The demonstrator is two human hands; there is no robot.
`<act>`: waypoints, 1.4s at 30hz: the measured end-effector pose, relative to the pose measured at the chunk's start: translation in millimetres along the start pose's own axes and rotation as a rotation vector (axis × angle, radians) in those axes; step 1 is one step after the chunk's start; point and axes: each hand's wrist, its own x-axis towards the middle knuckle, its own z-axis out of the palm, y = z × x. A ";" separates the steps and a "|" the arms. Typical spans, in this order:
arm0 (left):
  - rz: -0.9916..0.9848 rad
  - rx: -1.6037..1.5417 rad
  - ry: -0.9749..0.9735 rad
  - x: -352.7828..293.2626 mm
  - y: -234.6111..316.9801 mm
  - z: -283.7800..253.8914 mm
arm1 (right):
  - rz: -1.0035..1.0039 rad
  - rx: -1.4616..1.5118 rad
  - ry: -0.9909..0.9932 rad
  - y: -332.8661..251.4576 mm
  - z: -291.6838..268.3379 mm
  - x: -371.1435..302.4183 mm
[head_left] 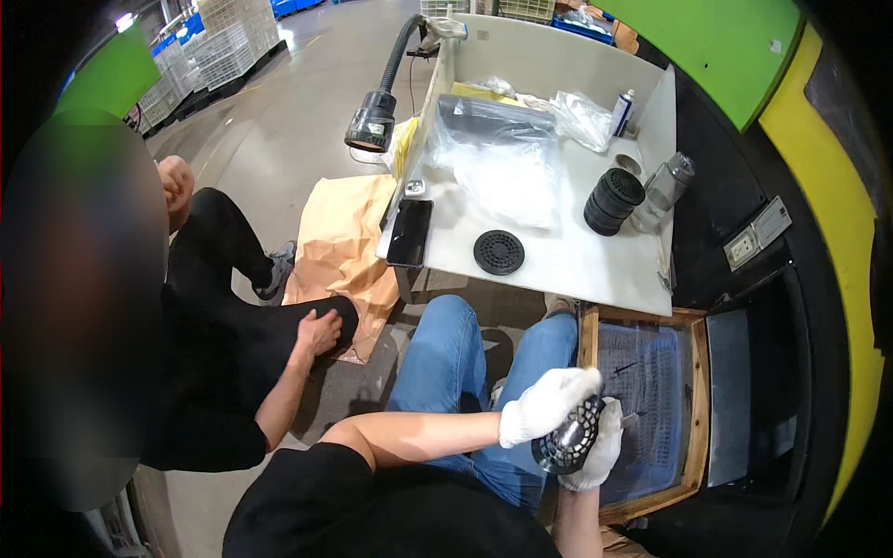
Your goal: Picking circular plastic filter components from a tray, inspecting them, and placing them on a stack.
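A black round slotted plastic cover [569,437] is held tilted above my right thigh. My right hand [603,453], in a white glove, grips it from the right and below. My left hand [551,406], gloved too, is closed at its upper left edge; its fingertips are partly hidden and slightly blurred. A similar black perforated disc [499,252] lies flat near the front edge of the white table. Farther right, a stack of black perforated discs [614,200] stands beside a clear plastic bottle [668,186].
The white table [595,270] has raised walls and carries plastic bags [502,167], a phone [409,232] and a spray can [622,113]. A lamp [372,121] overhangs its left side. Right of my legs is a wood-framed bin [693,418]. A person [223,372] sits at left beside a paper sack [339,232].
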 end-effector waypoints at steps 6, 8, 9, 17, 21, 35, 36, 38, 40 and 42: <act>-0.092 0.221 0.102 -6.9 0.2 -2.2 | -0.077 -0.996 -0.080 -13.2 3.3 5.6; -0.056 0.107 -0.039 -7.8 3.1 -0.2 | -0.008 -0.273 -0.083 -3.8 2.2 2.7; -0.068 -0.094 -0.106 -6.9 3.8 0.8 | 0.138 0.195 0.105 6.3 3.1 0.3; -0.290 0.283 0.068 -9.1 -0.2 -17.7 | 0.195 -0.807 -0.012 -0.1 -2.6 14.3; -0.056 0.056 -0.136 9.5 13.0 -22.8 | 0.233 0.338 -0.010 21.0 3.0 16.0; -0.166 1.608 0.380 147.8 13.6 -236.1 | 0.260 -0.494 0.689 50.6 -209.2 20.0; -0.201 1.593 0.283 147.7 16.9 -229.2 | 0.248 -0.547 0.716 56.3 -228.1 14.0; -0.220 1.581 0.155 148.4 23.7 -211.4 | 0.227 -0.647 0.771 72.5 -262.1 6.9; -0.433 1.618 -0.021 151.5 27.5 -194.2 | 0.328 -0.748 0.705 91.0 -290.3 3.5; -0.528 1.590 -0.046 156.9 28.8 -183.6 | 0.243 -1.034 0.575 113.0 -309.7 1.9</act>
